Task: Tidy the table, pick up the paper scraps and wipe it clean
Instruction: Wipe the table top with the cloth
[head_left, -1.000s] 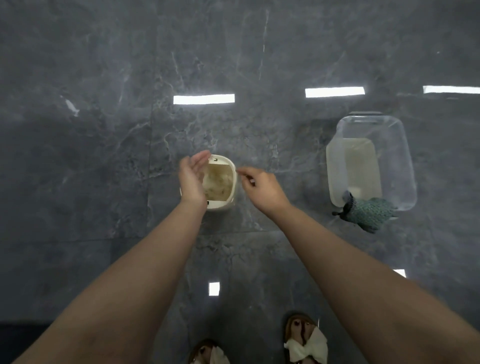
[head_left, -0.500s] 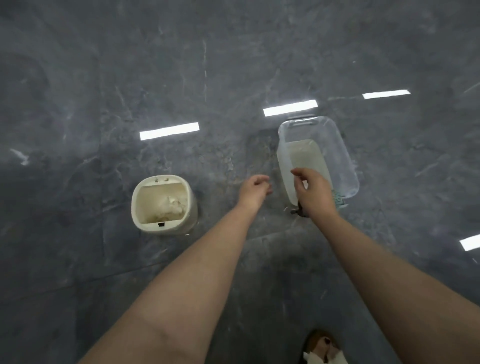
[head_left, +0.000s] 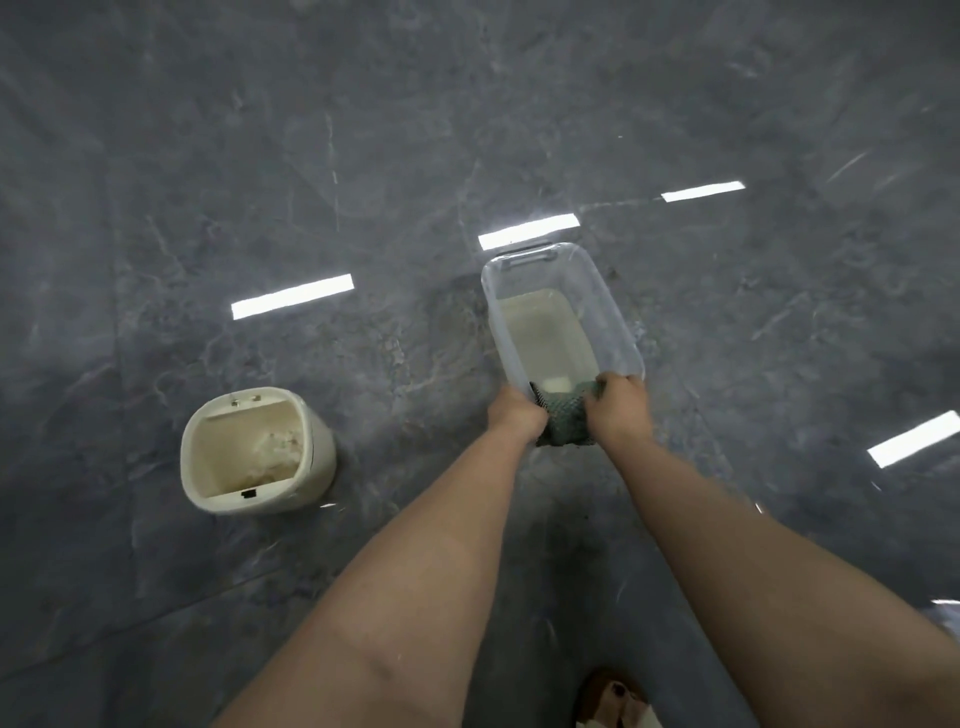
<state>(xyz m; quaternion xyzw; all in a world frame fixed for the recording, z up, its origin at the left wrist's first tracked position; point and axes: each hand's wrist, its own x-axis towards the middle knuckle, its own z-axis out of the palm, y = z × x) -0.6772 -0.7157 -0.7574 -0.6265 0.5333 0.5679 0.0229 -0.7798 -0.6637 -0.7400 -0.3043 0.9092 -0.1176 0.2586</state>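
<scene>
1. Left hand (head_left: 514, 415) and right hand (head_left: 621, 408) both grip the green cloth (head_left: 563, 422), fingers curled round it.
2. Cloth hangs over the near rim of the clear tub (head_left: 618, 312).
3. Cream bin (head_left: 257, 457) stands well apart, paper scraps (head_left: 278, 449) inside.

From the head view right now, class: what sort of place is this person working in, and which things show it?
Probably an indoor room with a polished grey stone floor that mirrors ceiling lights. A small cream bin and a clear tub stand on it, with a green cloth at the tub's near rim.
</scene>
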